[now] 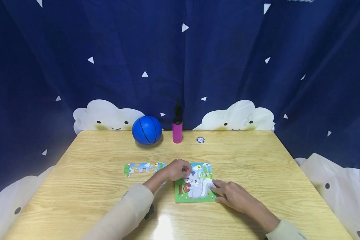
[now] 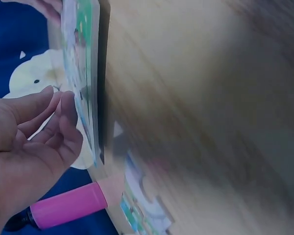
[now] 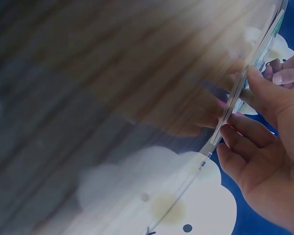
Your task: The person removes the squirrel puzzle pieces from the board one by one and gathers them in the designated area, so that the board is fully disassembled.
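On the wooden surface (image 1: 258, 160), the thin, light, stiff puzzle board (image 1: 195, 197) lies under the right hand (image 1: 232, 195), fingers straight on its edge, while the left hand (image 1: 175, 169) pinches a flat, probably slippery piece (image 1: 192, 173), best taken by its edges.

Head view sharp, table (image 1: 258, 160) glare; wrist views blurred

Blue ball (image 1: 147, 130) — pink pump (image 1: 177, 132)

A staged play corner, likely a recording booth: a light wooden table (image 1: 258, 166) stands before a dark blue curtain (image 1: 228, 60) printed with white triangles and smiling clouds; a blue toy ball (image 1: 147, 130) sits at twelve o'clock.
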Motion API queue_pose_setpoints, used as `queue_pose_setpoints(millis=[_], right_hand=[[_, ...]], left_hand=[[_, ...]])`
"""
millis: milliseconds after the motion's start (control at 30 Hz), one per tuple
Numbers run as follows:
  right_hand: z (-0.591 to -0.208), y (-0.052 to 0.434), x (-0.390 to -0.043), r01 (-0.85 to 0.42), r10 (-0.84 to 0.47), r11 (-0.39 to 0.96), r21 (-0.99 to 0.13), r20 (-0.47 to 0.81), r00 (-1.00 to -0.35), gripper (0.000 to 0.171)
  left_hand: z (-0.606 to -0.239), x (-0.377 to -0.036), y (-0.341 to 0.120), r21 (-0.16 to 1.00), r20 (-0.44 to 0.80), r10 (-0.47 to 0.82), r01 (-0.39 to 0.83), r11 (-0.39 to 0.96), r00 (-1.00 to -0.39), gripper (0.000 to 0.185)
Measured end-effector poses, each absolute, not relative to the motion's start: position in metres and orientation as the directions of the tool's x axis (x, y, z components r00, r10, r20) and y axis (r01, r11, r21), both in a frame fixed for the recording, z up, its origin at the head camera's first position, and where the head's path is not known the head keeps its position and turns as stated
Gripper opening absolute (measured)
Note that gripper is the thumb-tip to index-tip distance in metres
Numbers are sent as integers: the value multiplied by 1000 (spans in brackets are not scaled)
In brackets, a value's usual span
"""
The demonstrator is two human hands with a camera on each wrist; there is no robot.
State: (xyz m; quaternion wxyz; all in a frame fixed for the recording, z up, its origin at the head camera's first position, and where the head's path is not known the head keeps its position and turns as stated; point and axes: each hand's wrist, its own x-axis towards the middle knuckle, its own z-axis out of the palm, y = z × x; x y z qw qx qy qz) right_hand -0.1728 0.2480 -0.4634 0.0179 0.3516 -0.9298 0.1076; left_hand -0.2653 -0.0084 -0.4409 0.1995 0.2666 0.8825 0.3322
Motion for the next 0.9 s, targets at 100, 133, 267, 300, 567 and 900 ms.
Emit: queue_pose_setpoints(millis=[100,133,267,300,567,900], right_hand=[[-464,247,-173,-656,-649,732,-187,104,-754,40],[-464,247,-173,-656,-649,731,-186,104,-753,40],[-465,247,-173,-662,-654,728,-178,109,-749,40],[-465,247,-173,-663,-654,728,-176,110,-748,40],[-464,247,-174,-663,-653,727,-179,118,-748,40],[-463,247,-173,-654,-649,732,-188,97,-754,40]], left_hand=[[-444,-264,-5,704,-181,593,317,635,-785,18],[-445,-263,-4,710,-182,592,312,631,-785,18],[-446,-261,0,744,-206,587,263,614,-783,20],[-446,-261,1,744,-212,585,259,616,-783,20],[-444,-260,7,682,-233,588,301,667,-775,20],[-448,-259,9,585,-214,600,391,711,-771,25]])
